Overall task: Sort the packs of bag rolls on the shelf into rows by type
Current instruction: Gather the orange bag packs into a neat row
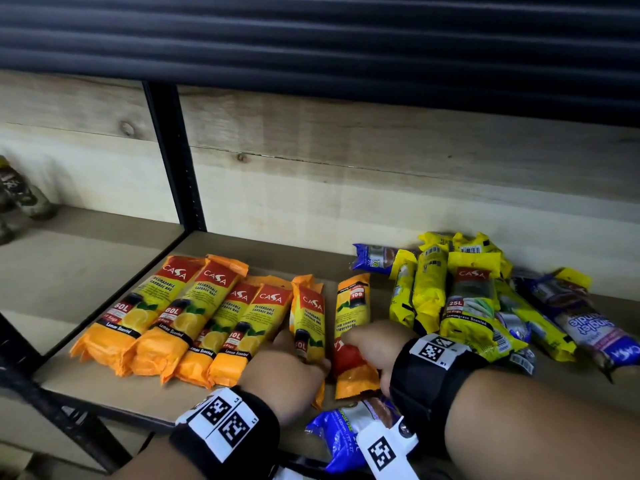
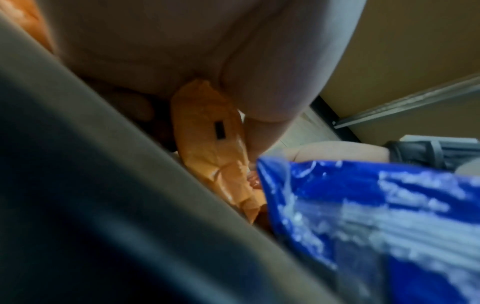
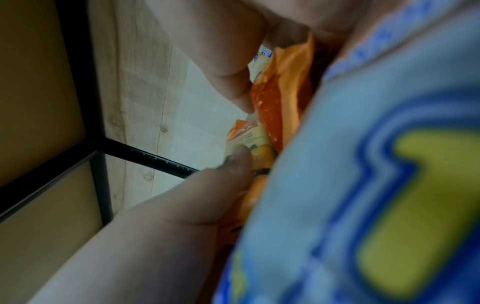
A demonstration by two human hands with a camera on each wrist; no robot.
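Note:
Several orange packs [image 1: 162, 317] lie side by side in a row on the left of the wooden shelf [image 1: 114, 393]. My left hand [image 1: 294, 362] grips a further orange pack [image 1: 309, 320] at the row's right end; the left wrist view shows that pack [image 2: 207, 144] under the palm. My right hand [image 1: 372, 344] grips another orange pack [image 1: 351, 317], which lies reversed beside it, and this pack [image 3: 280, 92] sits pinched between fingers in the right wrist view. Yellow packs [image 1: 429, 292] and blue packs [image 1: 588, 327] lie heaped at the right.
A blue pack [image 1: 346, 431] lies at the shelf's front edge under my wrists and fills the wrist views [image 2: 363, 205] [image 3: 363, 164]. Another blue pack [image 1: 372, 258] sits near the back wall. A black upright post [image 1: 173, 161] bounds the bay on the left.

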